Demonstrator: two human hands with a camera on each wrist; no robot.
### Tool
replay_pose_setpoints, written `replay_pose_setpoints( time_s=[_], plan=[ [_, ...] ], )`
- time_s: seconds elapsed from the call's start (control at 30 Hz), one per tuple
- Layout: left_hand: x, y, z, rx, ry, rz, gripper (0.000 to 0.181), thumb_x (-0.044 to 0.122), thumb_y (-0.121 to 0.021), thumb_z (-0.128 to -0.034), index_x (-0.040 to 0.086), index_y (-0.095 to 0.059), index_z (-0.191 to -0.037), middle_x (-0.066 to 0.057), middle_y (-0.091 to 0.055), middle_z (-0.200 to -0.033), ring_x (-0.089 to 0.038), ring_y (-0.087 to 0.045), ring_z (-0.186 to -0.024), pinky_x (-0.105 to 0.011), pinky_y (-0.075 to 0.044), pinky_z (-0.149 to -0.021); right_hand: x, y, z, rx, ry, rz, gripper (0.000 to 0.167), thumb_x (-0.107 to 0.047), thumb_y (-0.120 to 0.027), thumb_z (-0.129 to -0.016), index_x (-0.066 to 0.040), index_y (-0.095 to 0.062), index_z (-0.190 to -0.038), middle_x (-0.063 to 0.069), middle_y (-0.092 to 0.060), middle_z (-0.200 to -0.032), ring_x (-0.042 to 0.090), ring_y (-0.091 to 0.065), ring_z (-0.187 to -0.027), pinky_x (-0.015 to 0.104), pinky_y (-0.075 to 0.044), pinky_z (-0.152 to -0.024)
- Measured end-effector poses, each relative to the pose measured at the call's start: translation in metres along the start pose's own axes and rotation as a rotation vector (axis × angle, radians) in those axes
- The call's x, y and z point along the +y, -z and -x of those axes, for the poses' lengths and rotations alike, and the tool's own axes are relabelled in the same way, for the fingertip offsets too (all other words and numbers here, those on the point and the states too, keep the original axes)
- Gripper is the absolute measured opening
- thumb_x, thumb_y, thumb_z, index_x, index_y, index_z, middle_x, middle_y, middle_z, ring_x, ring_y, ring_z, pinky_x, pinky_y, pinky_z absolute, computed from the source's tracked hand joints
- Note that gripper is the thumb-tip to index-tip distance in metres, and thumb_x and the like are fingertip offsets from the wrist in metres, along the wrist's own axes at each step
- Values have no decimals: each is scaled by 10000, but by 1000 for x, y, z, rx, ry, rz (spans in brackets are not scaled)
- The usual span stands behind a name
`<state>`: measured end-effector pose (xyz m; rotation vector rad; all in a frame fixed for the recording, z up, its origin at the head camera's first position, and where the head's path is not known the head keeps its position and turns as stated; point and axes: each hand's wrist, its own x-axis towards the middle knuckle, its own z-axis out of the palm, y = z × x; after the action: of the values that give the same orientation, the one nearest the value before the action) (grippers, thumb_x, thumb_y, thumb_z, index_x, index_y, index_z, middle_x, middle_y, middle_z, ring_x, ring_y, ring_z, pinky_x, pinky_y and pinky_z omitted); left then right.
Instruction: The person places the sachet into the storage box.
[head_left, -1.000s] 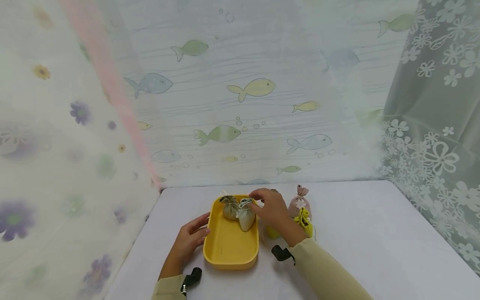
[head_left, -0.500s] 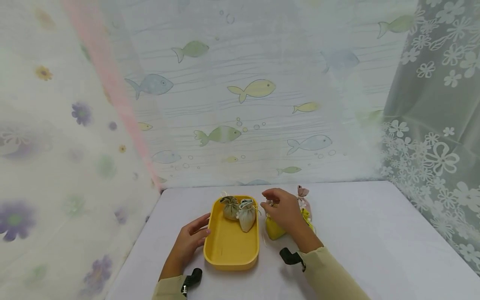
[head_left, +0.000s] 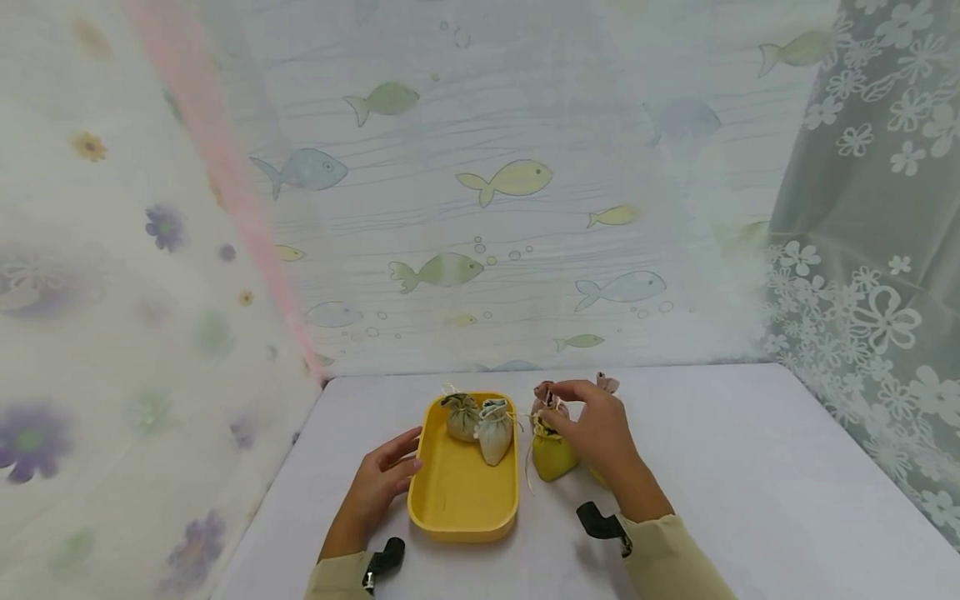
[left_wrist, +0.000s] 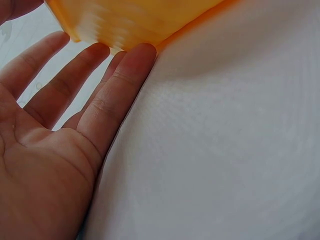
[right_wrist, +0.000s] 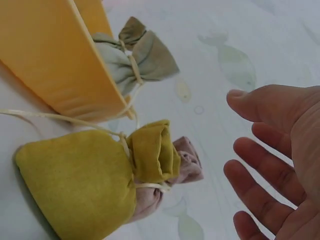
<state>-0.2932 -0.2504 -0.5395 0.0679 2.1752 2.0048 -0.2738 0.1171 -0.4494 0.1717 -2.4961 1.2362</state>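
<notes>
Right hand (head_left: 600,429) beside the front yellow bag, left hand (head_left: 377,485) at the tray

Your left fingers are released and fairly straight, their tips touching the outside of the yellow tray (head_left: 459,502). The tray lies nearer the worktop's (head_left: 712,450) left edge than its right, its far end near the far edge. Inside, at that end, a brown bag (head_left: 461,425) and a pale green bag (head_left: 494,439) lean side by side.

Your right fingers are released too, thumb well apart, just beside the neck of the front yellow bag (head_left: 553,460); the right wrist view shows a gap. This bag stands just right of the tray, well apart from the worktop's right edge. A pink bag (head_left: 542,392) stands behind it, towards the far edge. Your right hand mostly hides another pink bag (head_left: 607,383) and another yellow bag (head_left: 597,477).
</notes>
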Motion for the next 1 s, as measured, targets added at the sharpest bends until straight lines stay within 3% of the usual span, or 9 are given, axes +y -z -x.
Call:
replay_pose_setpoints(
  time_s=[0.2, 0.33, 0.57, 0.73, 1.0],
  plan=[
    [3, -1, 0, -6, 7, -6, 575, 286, -802, -896, 345, -609, -1434, -28, -585, -1489, -248, -617, -1309, -378, -595, -977, 5, 2, 5, -46, -69, 71, 478, -291, -862, -848, -147, -701, -1274, 50, -730, -1264, 289, -638, -1232, 565, -508, -1068],
    [3, -2, 1, 2, 18, -2, 586, 284, -810, -886, 339, -611, -1435, -33, -588, -1487, -249, -621, -1304, -383, -595, -977, 8, 0, 6, -68, -55, 102, 527, -293, -887, -818, -146, -693, -1285, 37, -728, -1265, 279, -637, -1209, 554, -513, -1057],
    [0, 0, 0, 9, 14, -7, 598, 280, -808, -889, 324, -602, -1449, -49, -580, -1496, -261, -619, -1306, -387, -600, -968, 11, -3, 8, -102, 32, 225, 639, -346, -915, -773, -120, -673, -1320, 62, -702, -1301, 292, -627, -1226, 643, -372, -1146],
    [-1, 1, 0, 1, 14, 10, 596, 273, -806, -891, 319, -601, -1449, -51, -578, -1495, -263, -619, -1306, -390, -599, -969, 14, -4, 10, -126, 16, 293, 696, -374, -918, -766, -142, -648, -1364, 59, -674, -1357, 284, -605, -1255, 678, -322, -1177],
    [-2, 2, -2, -23, -9, 25, 573, 250, -791, -902, 312, -608, -1442, -46, -585, -1488, -264, -622, -1307, -384, -600, -966, 18, -5, 10, -126, -4, 309, 690, -363, -906, -785, -157, -632, -1383, 34, -701, -1317, 253, -688, -1052, 703, -274, -1191]
  ],
)
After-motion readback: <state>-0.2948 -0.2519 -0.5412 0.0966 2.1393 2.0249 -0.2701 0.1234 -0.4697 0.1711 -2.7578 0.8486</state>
